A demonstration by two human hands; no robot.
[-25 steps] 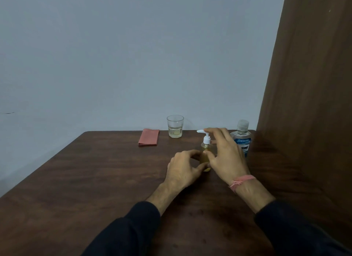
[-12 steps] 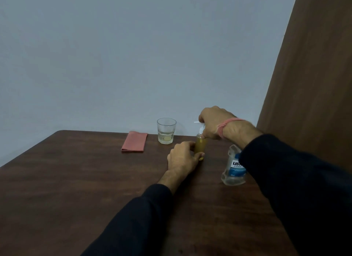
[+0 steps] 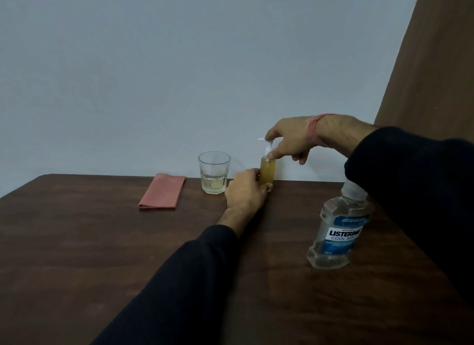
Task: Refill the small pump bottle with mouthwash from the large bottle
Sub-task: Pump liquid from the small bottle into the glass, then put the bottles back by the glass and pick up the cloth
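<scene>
While the left hand grips the small pump bottle, the right hand pinches its pump collar; unscrewing seems next, beside the glass.

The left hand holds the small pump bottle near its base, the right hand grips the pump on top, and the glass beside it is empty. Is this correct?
Not quite. The head view shows the glass holds a little pale liquid at the bottom. The rest stands: the left hand holds the small pump bottle near its base, and the right hand grips the pump.
</scene>
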